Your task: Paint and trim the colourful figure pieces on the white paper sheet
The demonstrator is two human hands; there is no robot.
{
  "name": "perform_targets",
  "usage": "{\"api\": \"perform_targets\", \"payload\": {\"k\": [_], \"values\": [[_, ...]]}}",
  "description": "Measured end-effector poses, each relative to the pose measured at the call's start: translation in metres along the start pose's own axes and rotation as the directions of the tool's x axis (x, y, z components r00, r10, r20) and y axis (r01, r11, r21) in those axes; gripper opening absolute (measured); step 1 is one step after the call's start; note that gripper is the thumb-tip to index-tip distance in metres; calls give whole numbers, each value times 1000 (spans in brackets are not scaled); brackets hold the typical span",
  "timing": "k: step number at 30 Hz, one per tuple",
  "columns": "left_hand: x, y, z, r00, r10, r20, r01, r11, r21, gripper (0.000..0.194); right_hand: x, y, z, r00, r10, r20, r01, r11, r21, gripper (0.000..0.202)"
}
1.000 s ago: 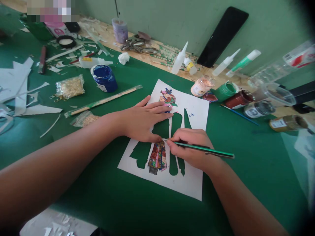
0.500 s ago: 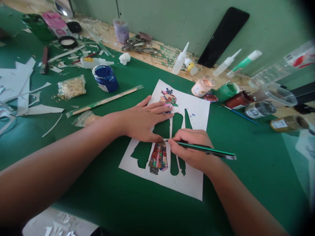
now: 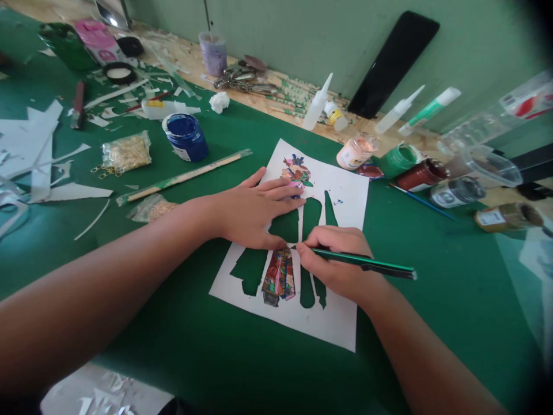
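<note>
A white sheet of paper (image 3: 332,328) with several cut-out openings lies on the green tabletop. On it is a painted figure, whose colourful lower part (image 3: 279,274) and upper part (image 3: 296,171) show; its middle is hidden under my hand. My left hand (image 3: 259,210) rests flat on the sheet, fingers spread, thumb beside the top of the lower painted part. In my right hand (image 3: 334,259) is a slim green craft knife (image 3: 363,258), pinched near its tip. That tip touches the paper close to my left thumb.
An open blue paint jar (image 3: 185,138), a wooden stick in a clear sleeve (image 3: 185,177) and a bag of small rings (image 3: 126,151) lie left of the sheet. Several paint jars (image 3: 423,174) and a thin blue brush (image 3: 423,202) stand or lie right. Paper scraps (image 3: 41,150) cover the far left.
The rear end of the craft knife has swung very slightly up and right. My left hand and the paper stay in place.
</note>
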State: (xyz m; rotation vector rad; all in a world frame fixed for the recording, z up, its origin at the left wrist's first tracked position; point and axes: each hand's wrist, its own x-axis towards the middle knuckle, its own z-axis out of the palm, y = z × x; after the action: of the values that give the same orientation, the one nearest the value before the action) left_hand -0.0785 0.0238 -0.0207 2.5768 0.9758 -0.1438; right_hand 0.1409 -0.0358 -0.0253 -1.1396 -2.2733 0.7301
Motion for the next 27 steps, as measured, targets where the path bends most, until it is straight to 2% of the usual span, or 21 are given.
{"api": "perform_targets", "payload": {"k": [8, 11, 15, 17, 20, 23, 25, 27], "values": [[0, 1, -1, 1000, 0, 10, 0, 1000, 14, 91, 1, 1, 0, 1000, -18, -9, 18, 1000, -8, 32], [0, 1, -1, 1000, 0, 0, 0, 1000, 13, 91, 2, 1, 0, 1000, 10, -13, -10, 1000, -2, 32], [-1, 0, -1, 1000, 18, -16, -18, 1000, 2, 91, 2, 4, -7, 985, 163, -52, -151, 972, 177, 21], [-3, -2, -1, 999, 34, -17, -35, 999, -3, 87, 2, 6, -14, 983, 183, -18, -173, 953, 247, 21], [-5, -7, -2, 998, 62, -24, -62, 998, -11, 75, 1, 4, -19, 992, 16, 124, -26, 996, 80, 25], [-5, -11, -2, 994, 92, -64, -93, 995, -19, 66, 1, -1, -17, 946, -146, 288, 189, 974, -128, 40], [-5, -14, -2, 990, 111, -91, -114, 993, -24, 63, 1, -4, -12, 929, -170, 330, 239, 954, -180, 47], [-4, -16, -2, 987, 119, -104, -123, 992, -37, 61, 1, -5, -6, 933, -166, 318, 233, 955, -184, 44]]}}
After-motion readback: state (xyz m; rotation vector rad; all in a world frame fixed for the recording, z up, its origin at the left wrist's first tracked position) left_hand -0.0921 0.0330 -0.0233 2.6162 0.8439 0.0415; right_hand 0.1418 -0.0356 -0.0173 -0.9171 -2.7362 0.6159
